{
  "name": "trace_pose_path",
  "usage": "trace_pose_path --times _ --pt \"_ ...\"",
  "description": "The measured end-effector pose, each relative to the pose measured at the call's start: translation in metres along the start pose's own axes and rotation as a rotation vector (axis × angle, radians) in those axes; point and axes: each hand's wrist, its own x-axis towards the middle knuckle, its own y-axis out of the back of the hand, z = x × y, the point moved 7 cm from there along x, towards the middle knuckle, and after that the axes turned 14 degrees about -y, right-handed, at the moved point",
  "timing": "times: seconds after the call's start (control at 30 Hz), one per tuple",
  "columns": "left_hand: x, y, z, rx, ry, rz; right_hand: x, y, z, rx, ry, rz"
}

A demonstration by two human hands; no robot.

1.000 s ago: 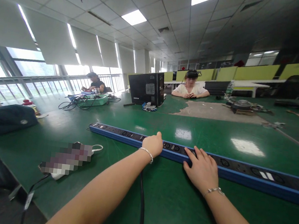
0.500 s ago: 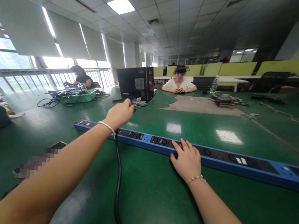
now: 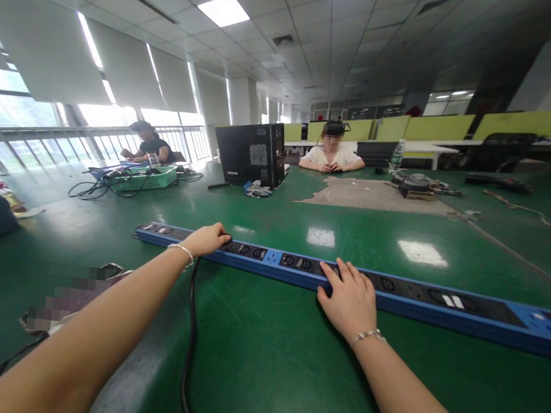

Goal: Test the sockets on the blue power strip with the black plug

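A long blue power strip [image 3: 267, 271] with black socket sections lies across the green table in the head view. My left hand [image 3: 207, 240] is closed over its left part, fingers round what looks like the black plug end of a cable, mostly hidden by the hand. The black cable [image 3: 190, 343] hangs from below that hand toward the bottom edge. My right hand [image 3: 351, 296] rests on the middle of the strip with its fingers spread, holding nothing.
Beyond the strip stand a black computer case [image 3: 250, 154] and gloves [image 3: 257, 189]. A green basket [image 3: 151, 179] with cables is at the left, a phone [image 3: 67, 301] nearer. Two people sit beyond; a bottle [image 3: 397, 156] stands at the back.
My left hand has come down from above the strip onto its left part, and the cable has shifted left with it. My right hand stays on the strip, nearly unmoved.
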Motion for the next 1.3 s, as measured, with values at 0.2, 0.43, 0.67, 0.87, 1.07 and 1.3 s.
trace_pose_path --times 0.2,0.43,0.67,0.87,1.07,1.3 --pt "0.008 0.004 0.009 0.047 -0.043 -0.043 0.000 0.000 -0.001 0.007 -0.002 0.007" --pt "0.002 0.002 0.019 0.127 -0.051 -0.050 0.000 0.000 0.000 -0.007 0.030 0.038" --pt "0.005 -0.006 0.024 0.157 -0.070 -0.064 0.000 0.001 0.000 -0.042 0.041 0.053" --pt "0.013 -0.011 0.021 0.149 -0.072 -0.119 0.000 0.001 0.000 -0.058 0.058 0.064" --pt "0.008 -0.016 0.025 0.171 -0.066 -0.116 0.000 -0.003 0.002 -0.033 0.064 0.073" --pt "0.004 -0.018 0.030 0.154 -0.052 -0.111 0.000 -0.001 0.001 -0.028 0.029 0.031"
